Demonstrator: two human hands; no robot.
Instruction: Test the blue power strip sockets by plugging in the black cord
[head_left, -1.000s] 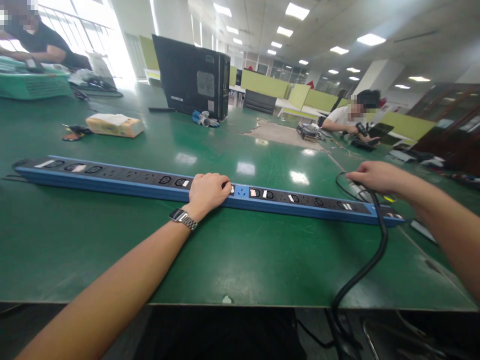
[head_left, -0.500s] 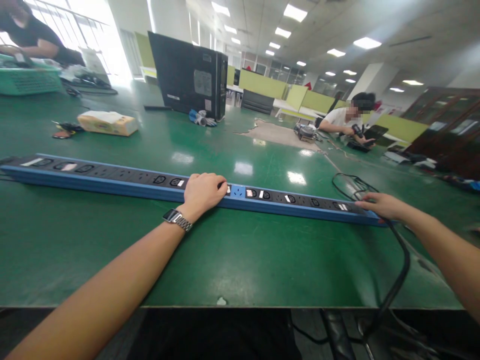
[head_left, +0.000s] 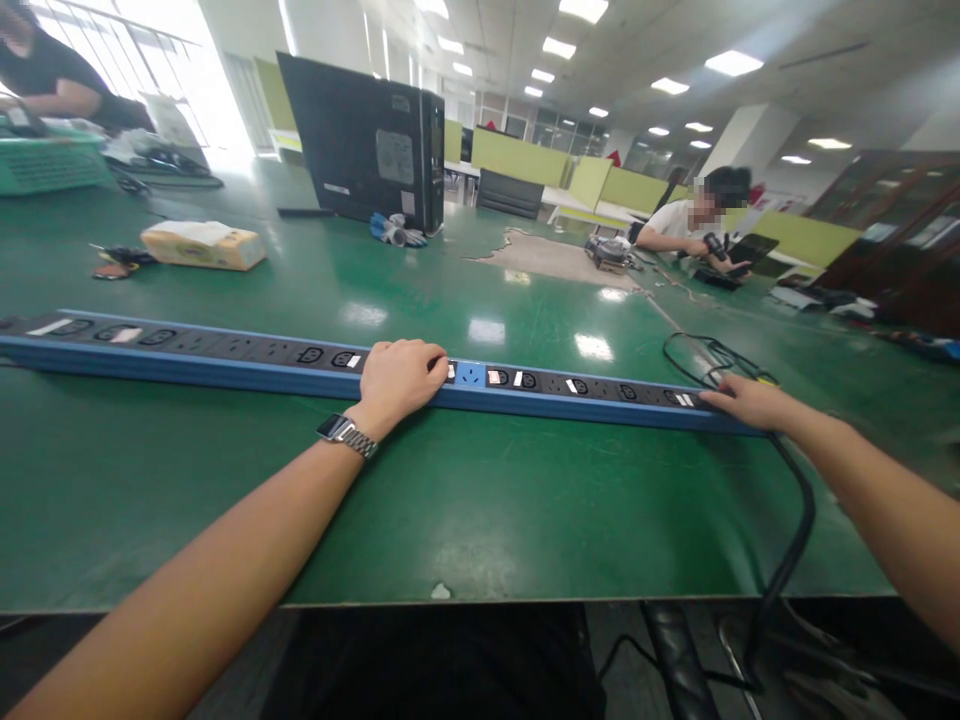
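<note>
A long blue power strip (head_left: 255,376) with black socket panels lies across the green table in front of me. My left hand (head_left: 401,382), with a metal-band watch at its wrist, wraps over the strip's middle, just left of a blue socket. At the strip's right end, my right hand (head_left: 742,402) grips it, thumb and fingers around the edge; part of that end is hidden under the hand. From there a thick black cable (head_left: 801,510) runs down over the table's front edge. More of the cable lies looped behind the right hand.
Behind the strip stand a black computer tower (head_left: 360,150), gloves (head_left: 397,230) and a tissue pack (head_left: 204,246). A green basket (head_left: 49,165) is at the far left. One person (head_left: 690,225) works at the back right, another (head_left: 52,75) at the back left.
My right hand has come down onto the strip's right end and closed around it. The left hand keeps its hold. The view has shifted slightly.
</note>
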